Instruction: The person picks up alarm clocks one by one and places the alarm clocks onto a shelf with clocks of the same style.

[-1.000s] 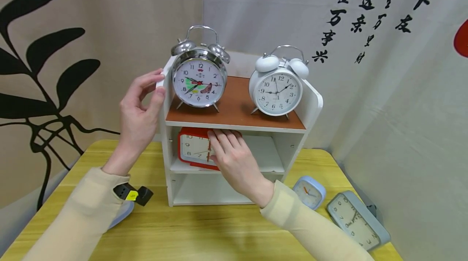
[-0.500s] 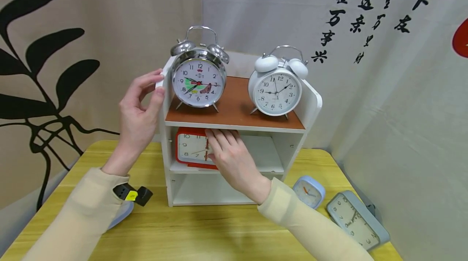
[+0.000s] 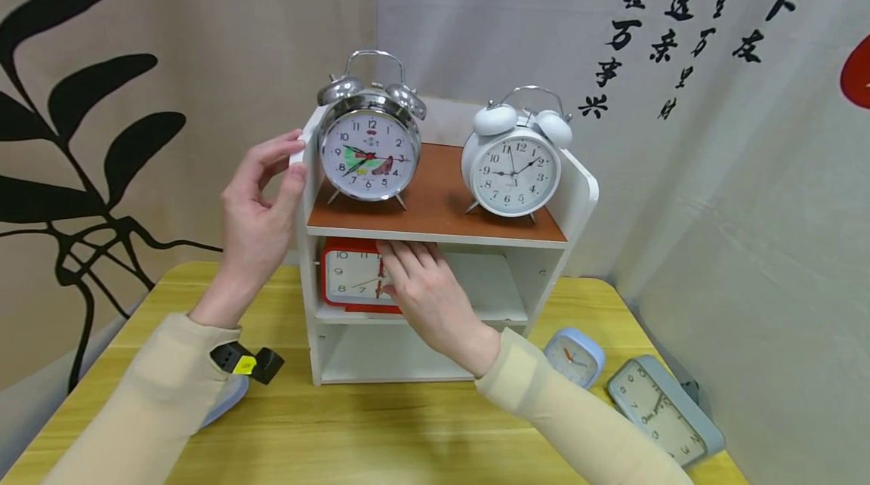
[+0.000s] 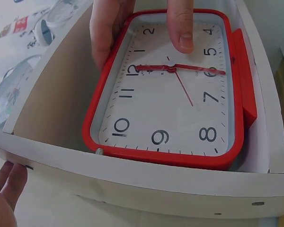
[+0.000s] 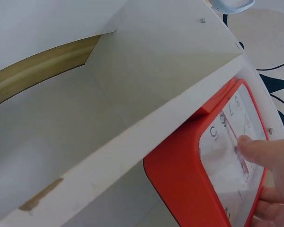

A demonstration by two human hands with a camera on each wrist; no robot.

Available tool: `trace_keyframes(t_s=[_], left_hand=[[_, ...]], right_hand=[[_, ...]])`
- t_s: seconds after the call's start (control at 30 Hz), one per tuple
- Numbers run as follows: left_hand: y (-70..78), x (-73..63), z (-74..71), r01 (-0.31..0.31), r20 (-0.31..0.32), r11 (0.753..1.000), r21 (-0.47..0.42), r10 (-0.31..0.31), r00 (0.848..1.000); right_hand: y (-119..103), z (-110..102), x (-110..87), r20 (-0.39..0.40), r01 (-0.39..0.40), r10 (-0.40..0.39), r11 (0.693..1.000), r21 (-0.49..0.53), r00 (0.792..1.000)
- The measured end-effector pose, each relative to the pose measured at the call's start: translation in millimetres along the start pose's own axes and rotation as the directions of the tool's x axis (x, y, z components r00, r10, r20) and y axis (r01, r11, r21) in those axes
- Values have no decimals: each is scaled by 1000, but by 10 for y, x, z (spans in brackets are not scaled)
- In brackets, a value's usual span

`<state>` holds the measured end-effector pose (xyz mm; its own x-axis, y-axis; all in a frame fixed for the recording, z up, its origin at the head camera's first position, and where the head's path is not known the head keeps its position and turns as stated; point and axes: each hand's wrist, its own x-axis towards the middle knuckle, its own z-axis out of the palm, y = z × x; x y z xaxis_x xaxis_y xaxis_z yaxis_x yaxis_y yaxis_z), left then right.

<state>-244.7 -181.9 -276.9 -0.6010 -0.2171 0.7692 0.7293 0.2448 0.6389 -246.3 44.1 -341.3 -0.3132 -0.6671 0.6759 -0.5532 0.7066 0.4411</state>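
A red-framed alarm clock (image 3: 353, 273) stands on the middle shelf of a small white shelf unit (image 3: 435, 232), near its left side panel. My right hand (image 3: 435, 292) grips it, with fingers over the top edge and the thumb (image 4: 181, 28) on the dial. In the right wrist view, the thumb (image 5: 255, 149) presses the clock's face. My left hand (image 3: 261, 202) pinches the upper front edge of the unit's left panel between fingertips and thumb. Above, on the brown top board (image 3: 442, 183), stand a silver twin-bell alarm clock (image 3: 370, 149) and a white twin-bell alarm clock (image 3: 515, 168).
On the wooden table (image 3: 381, 440), right of the unit, lie a small blue clock (image 3: 575, 358) and a larger grey-blue clock (image 3: 666, 413). A blue object (image 3: 227, 398) is partly hidden behind the left sleeve. A printed curtain (image 3: 680, 205) hangs close behind the table.
The red alarm clock has slid left and slightly deeper along the middle shelf, with my right hand moving along on it. My left hand stays at the panel edge.
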Motion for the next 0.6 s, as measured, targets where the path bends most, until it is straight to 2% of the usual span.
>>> trace_keyframes(t_s=[0.6], left_hand=[[-7, 0, 2, -7, -3, 1000, -1, 7, 1000]], right_hand=[[-8, 25, 31, 18, 32, -31, 999, -24, 999]])
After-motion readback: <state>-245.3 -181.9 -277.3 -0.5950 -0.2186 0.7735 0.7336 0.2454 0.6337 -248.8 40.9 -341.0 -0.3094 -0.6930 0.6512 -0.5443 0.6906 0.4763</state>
